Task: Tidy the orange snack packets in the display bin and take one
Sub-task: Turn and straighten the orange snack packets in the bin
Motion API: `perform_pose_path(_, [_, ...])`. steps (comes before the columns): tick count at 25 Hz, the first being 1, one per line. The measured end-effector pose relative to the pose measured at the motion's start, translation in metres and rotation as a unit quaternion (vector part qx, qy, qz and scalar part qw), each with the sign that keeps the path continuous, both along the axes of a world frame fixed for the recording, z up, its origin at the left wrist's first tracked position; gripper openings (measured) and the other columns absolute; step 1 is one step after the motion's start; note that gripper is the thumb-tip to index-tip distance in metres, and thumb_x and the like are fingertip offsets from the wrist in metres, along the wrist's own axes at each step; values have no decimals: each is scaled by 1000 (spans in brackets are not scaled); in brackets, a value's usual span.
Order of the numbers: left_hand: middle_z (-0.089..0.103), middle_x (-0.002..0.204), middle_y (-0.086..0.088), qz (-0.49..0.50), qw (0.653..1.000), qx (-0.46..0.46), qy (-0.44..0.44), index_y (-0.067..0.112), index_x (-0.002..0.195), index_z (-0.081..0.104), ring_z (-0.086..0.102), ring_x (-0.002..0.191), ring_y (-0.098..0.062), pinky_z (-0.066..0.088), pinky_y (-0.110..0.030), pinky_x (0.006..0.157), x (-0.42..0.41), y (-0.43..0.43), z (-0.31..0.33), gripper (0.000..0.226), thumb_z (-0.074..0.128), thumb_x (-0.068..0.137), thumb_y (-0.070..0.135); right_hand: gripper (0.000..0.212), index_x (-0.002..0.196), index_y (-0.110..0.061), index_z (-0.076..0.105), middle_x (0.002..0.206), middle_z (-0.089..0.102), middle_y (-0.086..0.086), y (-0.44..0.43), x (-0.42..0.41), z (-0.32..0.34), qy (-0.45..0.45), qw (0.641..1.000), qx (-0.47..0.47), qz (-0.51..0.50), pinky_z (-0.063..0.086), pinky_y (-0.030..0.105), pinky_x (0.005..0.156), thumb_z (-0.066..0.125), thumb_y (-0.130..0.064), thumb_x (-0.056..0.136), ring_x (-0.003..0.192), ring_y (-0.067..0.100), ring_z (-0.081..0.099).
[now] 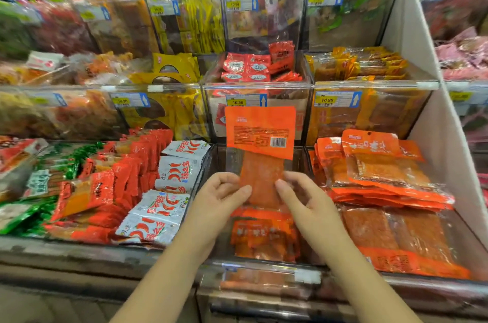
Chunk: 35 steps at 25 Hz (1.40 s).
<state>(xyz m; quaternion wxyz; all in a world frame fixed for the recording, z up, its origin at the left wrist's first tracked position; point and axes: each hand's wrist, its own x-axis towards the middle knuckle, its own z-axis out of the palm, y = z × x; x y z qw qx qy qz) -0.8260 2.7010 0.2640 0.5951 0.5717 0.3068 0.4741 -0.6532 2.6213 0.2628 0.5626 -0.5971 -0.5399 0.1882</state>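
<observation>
Item: orange packet [260, 130] — held upright above the display bin [253, 266], back label outward. The left hand [221, 194] and right hand [299, 197] pinch its clear lower half. Risk: slick film slips from the fingertips and drops onto the loose packets [264, 238] below. Room: bin walls close at both sides — open upward and toward the person.

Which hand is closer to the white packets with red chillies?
Left. The left hand holds the raised orange packet at its left edge, just beside the white packets; the right hand holds its right edge, farther off.
</observation>
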Motion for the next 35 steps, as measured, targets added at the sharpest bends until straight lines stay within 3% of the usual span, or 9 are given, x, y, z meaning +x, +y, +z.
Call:
perform_pose_path(4, [76,99,-1,-5,998,39,50,13,109,63,72,87,-8,54,-17,72,-3,-1,-8,12,64,96,10,19,94,-35,69,88,71,-12,-2,8,-3,-13,1000,0,5,54,23,72,53,-40,103,83,4,66])
perform_pose_path(8, [77,101,3,-11,997,56,52,17,110,66,70,91,-6,54,-19,77,-7,0,-15,14,58,100,11,21,100,-37,69,94,72,-18,-4,7,-4,8,1000,-8,18,53,13,71,49,-40,103,89,-1,66])
perform_pose_path(12, [76,101,0,-11,996,69,53,18,109,67,70,94,-11,57,-25,84,-8,0,-15,14,59,99,11,20,107,-43,68,99,74,-13,-4,7,-4,44,998,2,45,60,27,79,50,-48,99,91,6,70])
perform_pose_path(15, [73,107,5,33,994,82,70,23,112,63,71,96,-5,57,-26,83,-5,-3,-16,21,67,95,11,14,108,-37,68,95,76,-12,-4,5,-5,74,996,21,49,60,28,78,56,-35,100,89,6,72])
perform_pose_path(17, [64,117,14,146,960,184,153,32,119,58,65,106,2,54,-20,86,-3,-6,-20,36,74,90,17,11,107,-36,66,92,76,-14,-2,4,-5,69,997,35,26,59,25,74,58,-31,101,88,4,72])
perform_pose_path(19, [57,124,21,119,923,285,229,36,128,55,57,116,6,49,-15,93,1,-10,-19,42,74,91,28,12,108,-38,65,93,75,-18,-3,4,-4,53,998,38,25,56,20,73,58,-33,101,89,1,71])
perform_pose_path(22, [69,119,18,-73,964,176,183,36,131,55,65,112,2,52,-15,86,5,-16,-13,42,66,91,40,25,111,-38,72,102,75,-20,-6,3,-5,-11,997,8,78,53,18,84,49,-41,102,101,-1,69])
perform_pose_path(28, [71,127,2,-120,991,32,54,22,136,57,67,119,-17,55,-33,97,-7,-3,-13,38,51,99,27,37,129,-38,58,109,67,-17,2,6,-12,57,998,37,17,58,25,84,67,-33,94,101,0,64])
perform_pose_path(35, [72,126,2,-92,994,49,32,21,133,58,67,119,-16,55,-30,92,-8,2,-17,38,56,95,25,18,107,-33,65,85,72,-5,-3,6,-11,34,997,45,57,58,27,76,66,-17,98,79,12,69])
